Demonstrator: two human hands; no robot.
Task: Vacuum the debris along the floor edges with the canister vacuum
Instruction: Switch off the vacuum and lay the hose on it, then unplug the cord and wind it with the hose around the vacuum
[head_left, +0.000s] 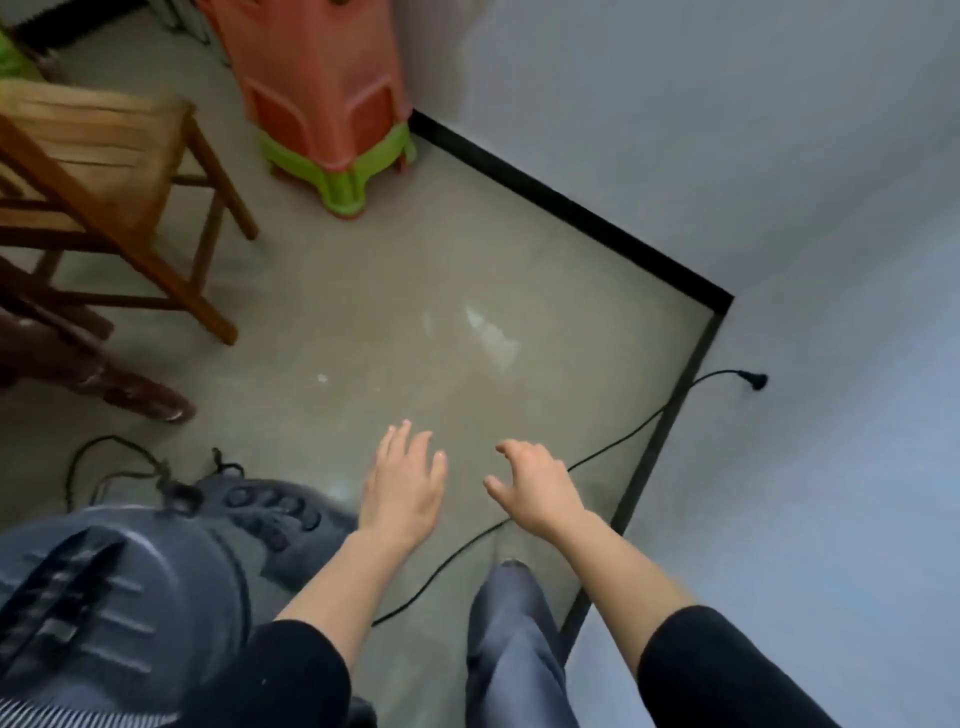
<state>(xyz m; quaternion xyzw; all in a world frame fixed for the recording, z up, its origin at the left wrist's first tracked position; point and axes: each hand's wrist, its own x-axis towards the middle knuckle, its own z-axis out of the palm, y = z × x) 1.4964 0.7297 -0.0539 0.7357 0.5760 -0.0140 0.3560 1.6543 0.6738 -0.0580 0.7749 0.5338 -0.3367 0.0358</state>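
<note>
So the canister vacuum (119, 587) sits at the bottom left of the view, right next to the person and well away from the corner. It's a rounded grey-blue shell with a black handle (62, 587) slanting across the top and a row of raised ribs on either side of it. It's pretty blurred, so I can't make out much more. There's a dark grey bit with round dots just beside it, and I honestly can't tell if that belongs to the vacuum. A thin black cord (618, 440) runs from under the person's forearms across the grey floor (363, 312) and up to a plug (756, 382) on the right-hand wall (727, 130). Nobody's holding anything: the left hand (405, 483) hovers over the floor with fingers straight and spread, and the right hand (535, 486) is just beside it, fingers loosely curled around nothing, with the cord passing underneath. Both arms have black sleeves (291, 670) pushed up. A small white speck (322, 378) lies out on the open floor. A black baseboard (571, 208) lines the corner. Orange stools (317, 88) are stacked on a green stool (337, 176) at the far wall, with a wooden chair (104, 156) off to the left
</note>
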